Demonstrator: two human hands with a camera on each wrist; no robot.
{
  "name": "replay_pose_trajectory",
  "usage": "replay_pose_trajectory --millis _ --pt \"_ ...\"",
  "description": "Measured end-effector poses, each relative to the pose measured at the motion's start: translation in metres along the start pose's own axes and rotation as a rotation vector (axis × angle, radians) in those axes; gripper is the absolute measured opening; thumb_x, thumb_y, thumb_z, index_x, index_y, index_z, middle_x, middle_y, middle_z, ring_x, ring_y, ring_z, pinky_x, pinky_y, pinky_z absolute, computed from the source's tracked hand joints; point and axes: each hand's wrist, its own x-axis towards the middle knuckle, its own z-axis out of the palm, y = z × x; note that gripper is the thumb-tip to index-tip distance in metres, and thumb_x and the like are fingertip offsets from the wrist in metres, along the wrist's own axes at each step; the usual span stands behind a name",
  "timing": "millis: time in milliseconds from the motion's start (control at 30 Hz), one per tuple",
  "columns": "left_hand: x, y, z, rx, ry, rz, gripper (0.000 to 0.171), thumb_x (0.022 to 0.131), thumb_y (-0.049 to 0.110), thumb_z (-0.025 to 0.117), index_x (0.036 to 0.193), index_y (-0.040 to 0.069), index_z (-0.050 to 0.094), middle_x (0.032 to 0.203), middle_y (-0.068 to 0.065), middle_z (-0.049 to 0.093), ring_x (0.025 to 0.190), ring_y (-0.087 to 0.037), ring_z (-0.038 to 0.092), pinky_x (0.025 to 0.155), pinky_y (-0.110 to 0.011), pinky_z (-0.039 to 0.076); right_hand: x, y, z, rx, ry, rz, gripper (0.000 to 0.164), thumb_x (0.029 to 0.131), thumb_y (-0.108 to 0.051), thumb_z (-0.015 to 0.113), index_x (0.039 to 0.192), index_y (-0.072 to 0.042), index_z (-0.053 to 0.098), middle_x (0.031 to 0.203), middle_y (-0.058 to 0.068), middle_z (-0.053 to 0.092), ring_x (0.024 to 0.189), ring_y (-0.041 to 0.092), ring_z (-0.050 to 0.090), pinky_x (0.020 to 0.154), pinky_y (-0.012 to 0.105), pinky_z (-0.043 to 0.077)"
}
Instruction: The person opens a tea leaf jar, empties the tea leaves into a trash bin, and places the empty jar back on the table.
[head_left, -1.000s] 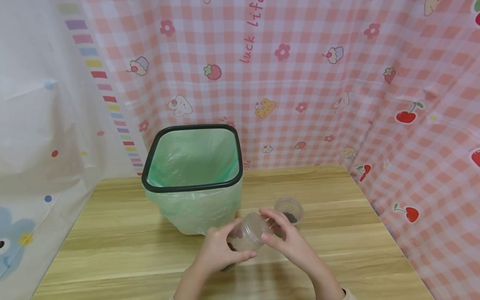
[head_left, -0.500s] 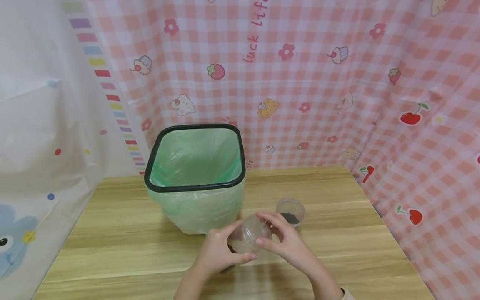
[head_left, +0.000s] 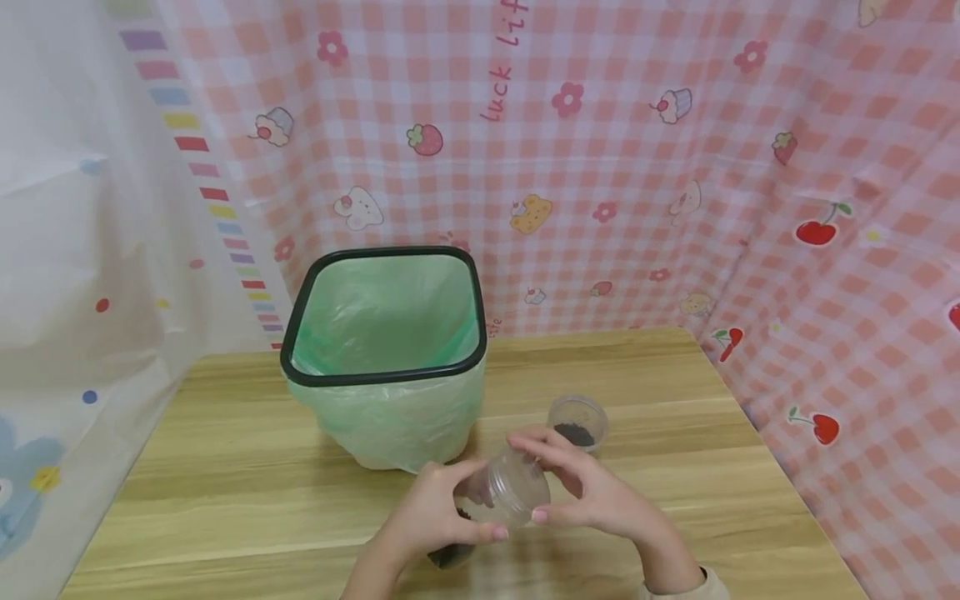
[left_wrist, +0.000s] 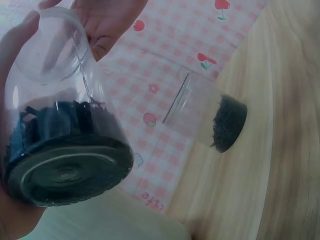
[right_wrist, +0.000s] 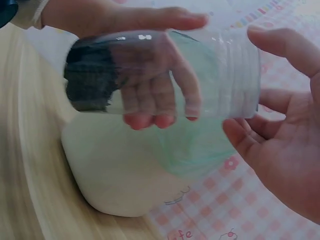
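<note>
The jar (head_left: 517,493) is clear, its filling (right_wrist: 87,75) black. At two o'clock from it, a second jar (left_wrist: 200,107) matches in colour. Toward half past ten, the bin (right_wrist: 115,170) is off-white, its rim (head_left: 382,379) black, its bag (head_left: 397,417) pale green. The table (head_left: 720,467) is streaky tan. At twelve, a pink-and-white checked curtain (head_left: 622,179) bears pink strawberries (head_left: 425,140); at ten, white cloth (head_left: 45,250) with rainbow bars (head_left: 181,122).

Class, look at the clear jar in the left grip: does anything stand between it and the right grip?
Nothing visible does. The right grip is at one end of the clear jar; whether they touch is unclear. The left grip holds the jar's side. The second container stands beyond the right grip, not in between.
</note>
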Motion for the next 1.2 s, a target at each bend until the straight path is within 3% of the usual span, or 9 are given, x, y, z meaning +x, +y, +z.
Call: replay_pose_trajectory --millis 200,367,567,667,767,1000,1200 --pt "-0.001 -0.001 0.000 -0.005 -0.011 -0.003 0.061 0.069 0.038 0.081 0.121 0.013 0.062 0.100 0.003 0.069 0.085 -0.003 0.062 0.073 -0.026 0.052 -0.001 -0.001 -0.002 -0.003 -0.070 -0.024 0.069 0.084 0.005 0.061 0.145 -0.001 0.029 0.140 0.019 0.026 0.129 0.020 0.030 0.106 0.028 0.029" --pt "-0.001 -0.002 0.003 0.023 0.066 0.032 0.062 0.069 0.039 0.081 0.121 0.012 0.062 0.099 0.002 0.069 0.083 -0.004 0.062 0.070 -0.025 0.052 0.001 0.000 0.001 -0.023 0.042 0.015 0.068 0.087 0.001 0.059 0.146 -0.007 0.027 0.140 0.015 0.031 0.125 0.020 0.035 0.104 0.032 0.033" --pt "-0.001 -0.007 0.010 0.262 0.255 0.126 0.070 0.067 0.055 0.076 0.116 0.007 0.064 0.098 -0.002 0.070 0.080 -0.007 0.064 0.067 -0.022 0.052 0.001 0.002 0.013 -0.109 0.242 0.141 0.057 0.090 -0.011 0.062 0.141 -0.013 0.039 0.129 0.011 0.041 0.107 0.018 0.043 0.092 0.031 0.041" --pt "0.000 -0.008 0.013 0.377 0.339 0.166 0.073 0.065 0.060 0.075 0.112 0.005 0.064 0.094 -0.003 0.070 0.076 -0.007 0.063 0.064 -0.021 0.052 0.002 0.002 0.018 -0.174 0.286 0.200 0.059 0.086 -0.016 0.067 0.139 -0.011 0.041 0.126 0.010 0.043 0.104 0.018 0.043 0.089 0.029 0.042" --pt "-0.001 -0.008 0.013 0.430 0.381 0.195 0.073 0.064 0.061 0.075 0.109 0.005 0.064 0.090 -0.001 0.069 0.071 -0.005 0.061 0.060 -0.018 0.050 0.005 0.001 0.023 -0.222 0.302 0.253 0.062 0.085 -0.021 0.069 0.138 -0.010 0.041 0.126 0.006 0.044 0.104 0.019 0.043 0.089 0.029 0.043" --pt "-0.001 -0.008 0.013 0.450 0.383 0.205 0.072 0.063 0.060 0.076 0.109 0.005 0.065 0.090 0.000 0.069 0.072 -0.005 0.062 0.060 -0.018 0.050 0.009 0.000 0.025 -0.219 0.347 0.292 0.055 0.083 -0.023 0.071 0.131 -0.005 0.050 0.120 0.007 0.049 0.103 0.021 0.045 0.089 0.031 0.045" --pt "-0.003 -0.005 0.010 0.362 0.297 0.122 0.074 0.066 0.061 0.073 0.112 0.004 0.065 0.097 -0.005 0.070 0.080 -0.010 0.065 0.066 -0.024 0.053 0.006 -0.002 0.019 -0.161 0.255 0.229 0.056 0.085 -0.018 0.069 0.136 -0.013 0.047 0.128 0.005 0.045 0.114 0.022 0.045 0.097 0.033 0.040"
